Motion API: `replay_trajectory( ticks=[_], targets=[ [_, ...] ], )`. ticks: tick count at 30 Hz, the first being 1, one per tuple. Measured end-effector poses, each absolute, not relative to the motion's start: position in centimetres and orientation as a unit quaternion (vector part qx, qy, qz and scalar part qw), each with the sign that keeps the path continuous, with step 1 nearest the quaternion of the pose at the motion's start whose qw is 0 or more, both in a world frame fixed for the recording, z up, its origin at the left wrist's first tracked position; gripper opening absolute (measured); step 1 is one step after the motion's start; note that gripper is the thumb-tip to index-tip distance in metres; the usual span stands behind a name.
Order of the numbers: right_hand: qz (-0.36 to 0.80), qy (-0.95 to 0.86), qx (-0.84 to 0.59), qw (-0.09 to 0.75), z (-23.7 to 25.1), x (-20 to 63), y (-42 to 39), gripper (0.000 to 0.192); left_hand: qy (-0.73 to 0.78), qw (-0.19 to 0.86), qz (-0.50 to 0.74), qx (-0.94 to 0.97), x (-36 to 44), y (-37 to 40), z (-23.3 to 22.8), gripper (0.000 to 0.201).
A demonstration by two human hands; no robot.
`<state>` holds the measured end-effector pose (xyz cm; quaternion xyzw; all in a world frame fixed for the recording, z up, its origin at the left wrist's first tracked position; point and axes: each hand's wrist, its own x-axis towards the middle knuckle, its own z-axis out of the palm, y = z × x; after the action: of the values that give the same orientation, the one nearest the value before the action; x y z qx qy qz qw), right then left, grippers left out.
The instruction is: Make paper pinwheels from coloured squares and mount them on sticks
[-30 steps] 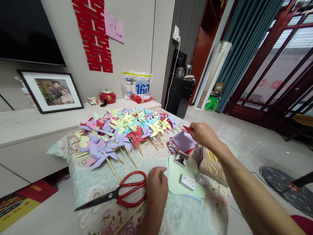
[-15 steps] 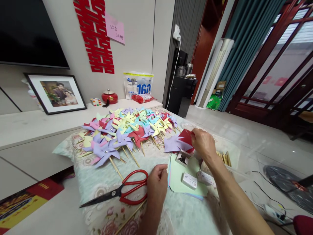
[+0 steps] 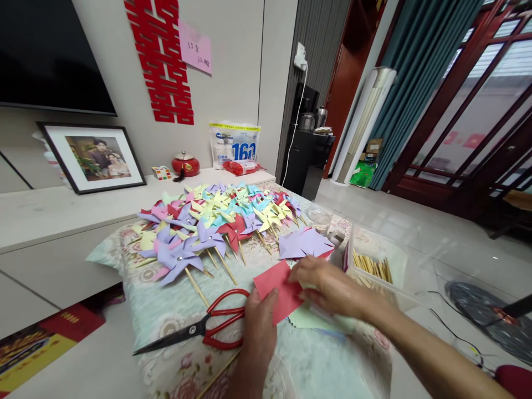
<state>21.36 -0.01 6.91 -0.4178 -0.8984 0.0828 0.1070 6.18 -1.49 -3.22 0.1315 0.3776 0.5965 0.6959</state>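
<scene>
Head view: red paper pinched between left hand and right hand, both closed on it, held above cushion, just right of scissors, near pinwheels.

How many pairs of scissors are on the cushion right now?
1. The red-handled scissors lie at the cushion's near edge, just left of the left hand, blades pointing left. Another pair could be hidden under the pinwheels or papers.
</scene>
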Motion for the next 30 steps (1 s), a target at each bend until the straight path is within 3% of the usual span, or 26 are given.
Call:
replay_trajectory(
  ticks=[6, 10, 16, 30],
  targets=[
    [0.141, -0.728, -0.670, 0.048, 8.9, 24.7, 10.0, 0.007, 0.406, 0.683, 0.591, 0.137, 6.3, -1.4, -3.8, 0.039],
    [0.199, -0.631, -0.750, 0.007, 7.5, 24.4, 14.3, 0.024, 0.394, 0.691, 0.587, 0.152, 6.2, -1.4, -4.2, 0.040],
    [0.265, -0.563, -0.783, 0.012, 5.5, 23.3, 16.1, 0.032, 0.394, 0.693, 0.585, 0.151, 6.2, -1.5, -4.3, 0.036],
    [0.421, -0.468, -0.762, 0.152, 7.1, 25.3, 16.3, 0.034, 0.405, 0.689, 0.581, 0.154, 6.3, -1.4, -4.3, 0.038]
  ],
)
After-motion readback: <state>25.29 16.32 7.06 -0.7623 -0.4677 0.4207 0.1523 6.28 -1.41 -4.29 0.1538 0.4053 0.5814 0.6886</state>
